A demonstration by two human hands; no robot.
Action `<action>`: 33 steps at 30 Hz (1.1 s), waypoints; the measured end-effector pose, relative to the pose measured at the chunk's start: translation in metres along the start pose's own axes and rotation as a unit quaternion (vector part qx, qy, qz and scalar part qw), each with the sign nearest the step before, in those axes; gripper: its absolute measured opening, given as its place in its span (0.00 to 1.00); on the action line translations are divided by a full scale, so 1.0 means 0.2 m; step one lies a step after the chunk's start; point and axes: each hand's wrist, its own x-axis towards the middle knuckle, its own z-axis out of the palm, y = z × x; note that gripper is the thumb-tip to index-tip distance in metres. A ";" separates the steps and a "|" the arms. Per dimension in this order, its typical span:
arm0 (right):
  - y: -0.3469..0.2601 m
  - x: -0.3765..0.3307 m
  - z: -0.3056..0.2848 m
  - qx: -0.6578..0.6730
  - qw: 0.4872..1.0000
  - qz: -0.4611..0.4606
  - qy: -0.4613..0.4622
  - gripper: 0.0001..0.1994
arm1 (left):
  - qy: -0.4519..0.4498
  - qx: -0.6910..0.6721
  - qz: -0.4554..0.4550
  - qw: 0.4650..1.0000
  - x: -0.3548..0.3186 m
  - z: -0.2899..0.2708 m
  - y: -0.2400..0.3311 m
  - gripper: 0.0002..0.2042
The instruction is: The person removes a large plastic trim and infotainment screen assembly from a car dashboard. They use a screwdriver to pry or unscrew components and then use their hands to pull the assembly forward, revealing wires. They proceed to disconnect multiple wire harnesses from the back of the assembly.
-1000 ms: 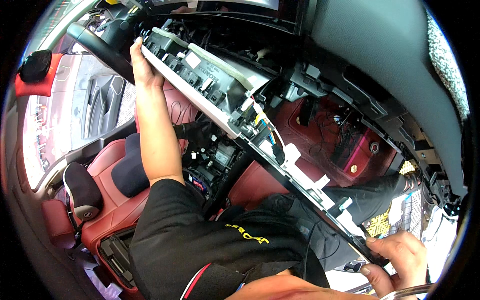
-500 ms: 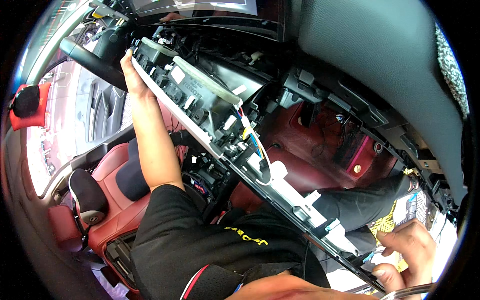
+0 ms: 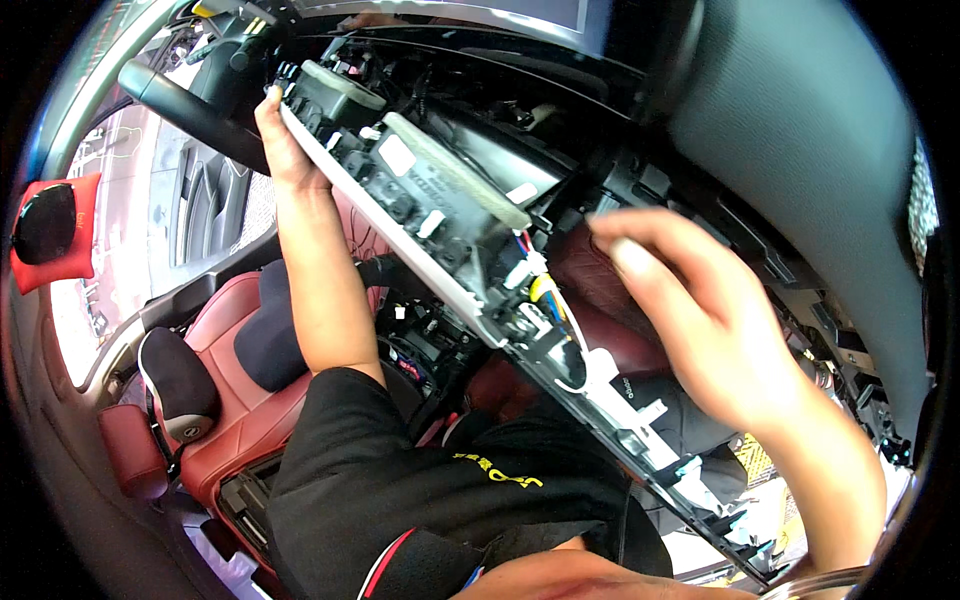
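Note:
A long dashboard trim panel (image 3: 400, 232) slants across the view, its back side up, with black air vent housings (image 3: 425, 180) edged in pale foam. My left hand (image 3: 287, 145) is closed round its upper left end near the steering wheel (image 3: 185, 115). Wires (image 3: 556, 302) in red, blue, yellow and white run along the panel's middle by a white connector. Over the gap beyond these wires, my right hand (image 3: 715, 320) hangs in the air, slightly blurred. Its thumb and forefinger stretch toward the dashboard, apart from the panel, and no object shows in them.
Behind the panel lies the opened dashboard (image 3: 640, 185) with exposed brackets, below a dark screen (image 3: 540, 15). A red leather seat (image 3: 235, 335) stands at left and the exposed centre console (image 3: 430, 350) beneath the panel. A red cushion-like item (image 3: 55, 235) hangs far left.
My right hand has moved from the panel's lower right end up and left, over the gap near the wires. The panel, still in my left hand, sits slightly farther right in view.

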 end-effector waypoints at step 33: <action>-0.10 1.10 0.37 -0.035 0.961 -0.168 -0.215 0.14 | 0.112 0.056 0.078 0.989 0.02 -0.09 -0.09 0.28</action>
